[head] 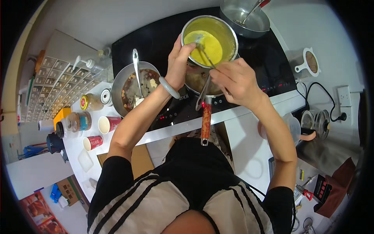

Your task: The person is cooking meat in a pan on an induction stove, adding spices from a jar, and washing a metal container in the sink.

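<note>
My left hand (178, 65) grips the side of a metal pot (228, 29) that is tilted toward me. Yellow liquid (214, 48) covers its lower part. In my right hand (233, 79) is a metal utensil (208, 56), its far end dipping into the liquid. Below the tilted pot, a saucepan (191, 77) of brownish liquid sits on the black cooktop (152, 35), and its reddish-brown handle (206, 121) points at me. A metal spoon or ladle (201, 98) leans in that saucepan, partly hidden by my right hand.
To the left, a pan (117, 84) holds dark liquid with floating pieces and a ladle (136, 63). Paper cups (106, 124) and jars (92, 102) stand left on the white counter. Another pot (248, 29) sits at the back right. A black cable (321, 84) runs along the right wall.
</note>
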`<state>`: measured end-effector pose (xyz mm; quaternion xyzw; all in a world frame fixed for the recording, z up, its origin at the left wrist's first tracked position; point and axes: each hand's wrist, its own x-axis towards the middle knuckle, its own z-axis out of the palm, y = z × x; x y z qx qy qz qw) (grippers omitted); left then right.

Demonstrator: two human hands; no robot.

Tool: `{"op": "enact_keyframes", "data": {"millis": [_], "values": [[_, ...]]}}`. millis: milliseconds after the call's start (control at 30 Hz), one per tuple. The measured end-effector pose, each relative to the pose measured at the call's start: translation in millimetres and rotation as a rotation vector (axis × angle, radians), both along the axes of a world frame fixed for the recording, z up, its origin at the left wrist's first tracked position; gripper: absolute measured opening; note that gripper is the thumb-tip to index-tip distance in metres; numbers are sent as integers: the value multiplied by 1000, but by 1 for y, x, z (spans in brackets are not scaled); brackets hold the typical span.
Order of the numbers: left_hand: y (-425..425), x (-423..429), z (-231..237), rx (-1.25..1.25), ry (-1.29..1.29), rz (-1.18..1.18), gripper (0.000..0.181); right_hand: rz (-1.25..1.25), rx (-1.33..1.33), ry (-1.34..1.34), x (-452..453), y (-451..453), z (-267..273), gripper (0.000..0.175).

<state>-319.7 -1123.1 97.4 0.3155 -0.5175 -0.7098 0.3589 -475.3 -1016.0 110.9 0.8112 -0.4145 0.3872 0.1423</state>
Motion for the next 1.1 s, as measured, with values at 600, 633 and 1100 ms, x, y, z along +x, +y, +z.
{"op": "enact_keyframes", "data": {"millis": [600,633,1100], "values": [[-7,-14,-3,-82,-60,11,46,-39,32,31,-24,11,-3,25],[-7,-14,-5,-80,-60,10,46,-28,55,11,-24,13,-3,25],[-10,-22,-15,-175,-60,61,76,-269,461,-1233,-46,6,-22,17]]}}
